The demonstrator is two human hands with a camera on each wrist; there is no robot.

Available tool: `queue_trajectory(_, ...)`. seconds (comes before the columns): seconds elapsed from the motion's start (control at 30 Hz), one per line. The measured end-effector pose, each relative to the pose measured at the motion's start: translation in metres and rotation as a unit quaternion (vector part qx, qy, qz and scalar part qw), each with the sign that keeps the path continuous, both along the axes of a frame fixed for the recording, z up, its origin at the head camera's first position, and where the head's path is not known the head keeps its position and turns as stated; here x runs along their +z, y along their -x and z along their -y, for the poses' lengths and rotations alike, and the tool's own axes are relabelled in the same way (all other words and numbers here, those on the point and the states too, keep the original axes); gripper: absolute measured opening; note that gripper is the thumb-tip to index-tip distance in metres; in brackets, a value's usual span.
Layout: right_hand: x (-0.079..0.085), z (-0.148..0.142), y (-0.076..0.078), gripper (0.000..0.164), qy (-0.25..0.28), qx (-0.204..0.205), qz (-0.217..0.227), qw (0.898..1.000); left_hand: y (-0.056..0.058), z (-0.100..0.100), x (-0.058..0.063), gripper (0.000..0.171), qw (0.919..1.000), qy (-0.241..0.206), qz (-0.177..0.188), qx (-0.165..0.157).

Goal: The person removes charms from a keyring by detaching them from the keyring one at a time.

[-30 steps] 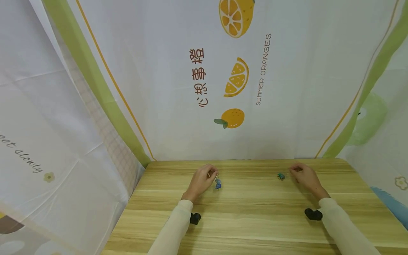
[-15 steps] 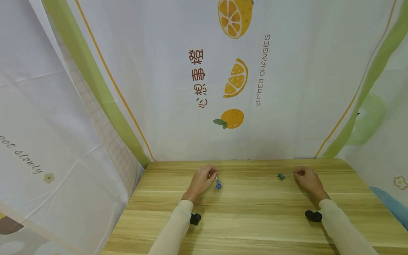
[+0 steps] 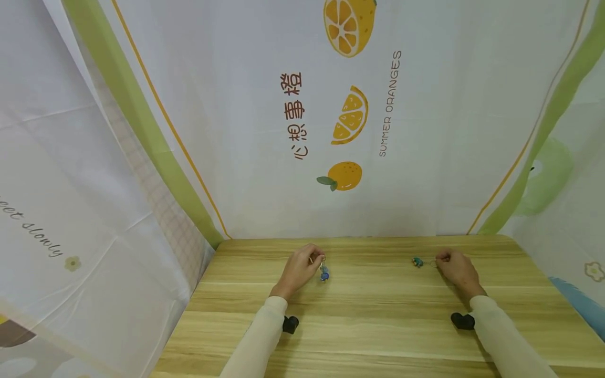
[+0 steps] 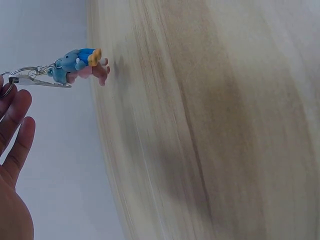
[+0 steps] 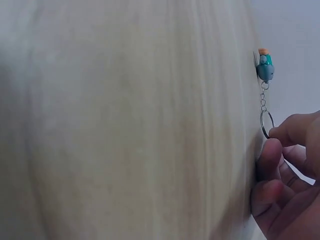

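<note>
My left hand [image 3: 296, 269] pinches the ring of a keychain with small figures [image 3: 324, 273], which hangs down from the fingertips. In the left wrist view a blue bear-like figure [image 4: 77, 59] and a pinkish one [image 4: 97, 72] dangle together, beside a silver clasp [image 4: 35, 80]. At the right, my right hand [image 3: 457, 270] pinches the metal ring [image 5: 266, 122] of a second keychain between thumb and finger. A short chain joins that ring to a green and grey figure [image 3: 417, 261], which lies on the table to the left of the hand.
Both hands are over the far part of a wood-grain table [image 3: 368, 325]. Behind it hangs a white cloth [image 3: 250, 199] with printed oranges. More printed cloth hangs at the left and right. Black wrist devices [image 3: 290, 324] show below each sleeve.
My right hand has drawn back slightly toward me, and the ring and chain now show stretched between it and the green figure. The left hand has stayed nearly still.
</note>
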State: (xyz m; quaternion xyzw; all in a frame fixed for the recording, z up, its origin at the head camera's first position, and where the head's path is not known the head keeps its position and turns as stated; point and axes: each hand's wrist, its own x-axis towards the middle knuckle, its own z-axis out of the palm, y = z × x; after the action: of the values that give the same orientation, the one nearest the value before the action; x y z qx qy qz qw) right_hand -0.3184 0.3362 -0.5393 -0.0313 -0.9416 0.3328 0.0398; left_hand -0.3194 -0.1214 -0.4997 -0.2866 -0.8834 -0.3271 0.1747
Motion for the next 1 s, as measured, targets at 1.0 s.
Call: queue_trajectory(1.0, 0.013, 0.042, 0.001, 0.035, 0.049, 0.023, -0.065, 0.996, 0.001, -0.004, 0.0, 0.009, 0.9999, -0.01, 0.006, -0.009)
